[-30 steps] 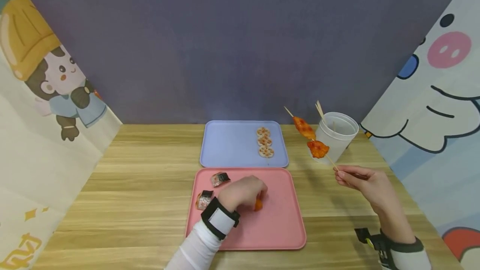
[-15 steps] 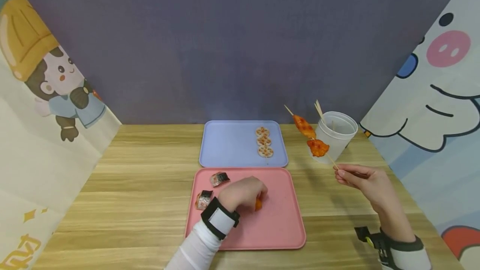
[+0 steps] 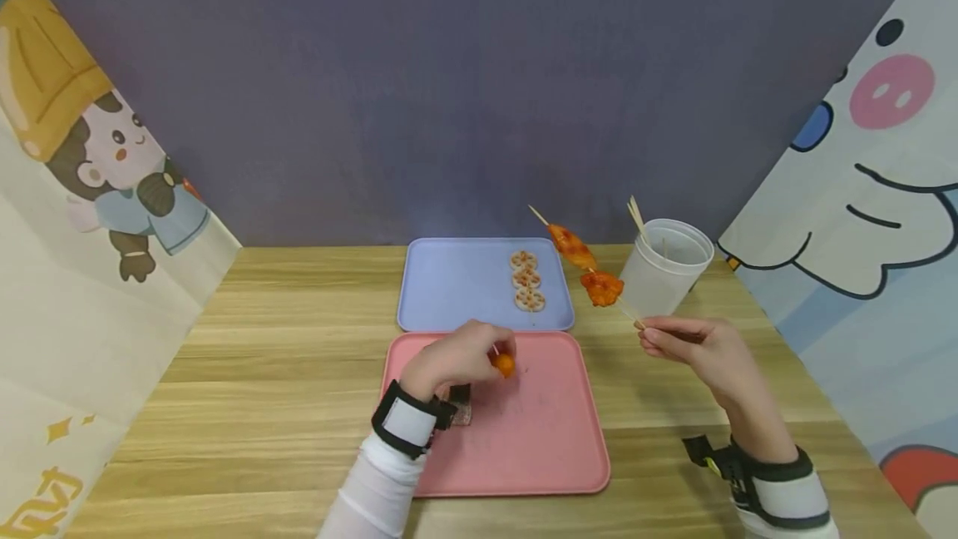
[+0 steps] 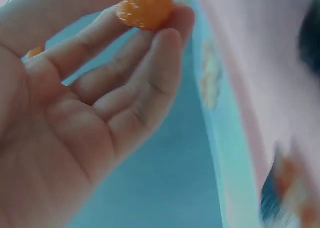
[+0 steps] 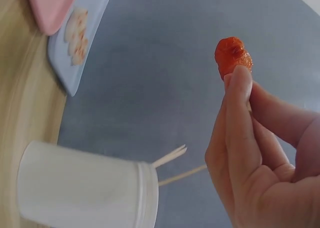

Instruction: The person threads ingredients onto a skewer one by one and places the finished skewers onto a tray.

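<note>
In the head view my left hand [image 3: 458,358] pinches a small round orange food piece [image 3: 504,366] above the pink tray [image 3: 539,447]. The left wrist view shows this glossy piece [image 4: 149,8] at the fingertips. Beside the left wrist lies a fish-like piece [image 3: 461,407] with dark skin, partly covered by the hand. My right hand [image 3: 692,352] pinches the lower end of a bamboo skewer [image 3: 630,312]. It slants up to the left and carries two orange-red glazed meat pieces [image 3: 572,248]. In the right wrist view one glazed piece [image 5: 232,55] shows beyond the fingers.
Behind the pink tray is a light blue tray [image 3: 456,285] with a skewer of lotus root slices [image 3: 526,279] on its right side. A white cup [image 3: 649,285] holding several bamboo sticks [image 3: 637,216] stands behind the right hand. A grey panel [image 3: 479,106] closes off the back.
My left hand has shifted back and left with the orange piece. My right hand has brought the skewer leftward. A dark-skinned fish-like piece shows nearer the tray's middle; the other is now hidden.
</note>
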`<state>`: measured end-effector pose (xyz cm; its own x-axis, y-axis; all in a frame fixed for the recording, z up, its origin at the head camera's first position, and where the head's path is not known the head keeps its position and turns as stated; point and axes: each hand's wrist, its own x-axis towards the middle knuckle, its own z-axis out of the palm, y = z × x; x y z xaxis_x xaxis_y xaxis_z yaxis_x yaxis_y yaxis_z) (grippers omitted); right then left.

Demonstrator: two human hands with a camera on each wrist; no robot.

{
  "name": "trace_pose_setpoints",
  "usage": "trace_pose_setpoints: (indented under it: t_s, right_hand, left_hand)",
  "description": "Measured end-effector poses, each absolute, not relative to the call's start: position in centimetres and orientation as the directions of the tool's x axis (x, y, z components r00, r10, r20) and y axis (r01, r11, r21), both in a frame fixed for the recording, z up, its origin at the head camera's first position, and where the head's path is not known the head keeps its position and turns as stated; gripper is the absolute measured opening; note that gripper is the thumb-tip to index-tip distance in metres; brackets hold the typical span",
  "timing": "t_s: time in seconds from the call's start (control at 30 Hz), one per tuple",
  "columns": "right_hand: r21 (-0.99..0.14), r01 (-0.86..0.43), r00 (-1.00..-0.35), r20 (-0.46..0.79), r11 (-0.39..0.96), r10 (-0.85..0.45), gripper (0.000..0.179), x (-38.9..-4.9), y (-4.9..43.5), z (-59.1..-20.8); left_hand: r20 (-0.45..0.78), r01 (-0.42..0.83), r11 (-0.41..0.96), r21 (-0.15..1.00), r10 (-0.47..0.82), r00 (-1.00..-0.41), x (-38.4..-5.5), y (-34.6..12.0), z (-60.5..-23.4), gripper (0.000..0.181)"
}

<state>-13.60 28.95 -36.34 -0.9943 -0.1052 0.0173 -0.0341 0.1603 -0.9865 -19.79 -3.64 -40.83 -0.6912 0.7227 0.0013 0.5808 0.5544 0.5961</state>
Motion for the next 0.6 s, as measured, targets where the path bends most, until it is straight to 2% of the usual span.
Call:
trace_pose_setpoints:
  t_s: [0.27, 0.6]
  right_hand:
    - [-0.977, -0.082, -0.984, 0.049, 0.195, -0.169, 0.032, -14.4, 26.7, -36.0]
    - [-0.975, -0.132, -0.973, 0.092, 0.181, -0.213, 0.03, -13.9, 25.2, -35.8]
  left_hand:
    - [0.207, 0.555, 0.422, 0.717, 0.632, -0.747, -20.1, -6.9, -38.9, 0.027]
    - [0.364, 0.504, 0.169, 0.847, 0.505, -0.782, -20.1, -8.5, -37.7, 0.031]
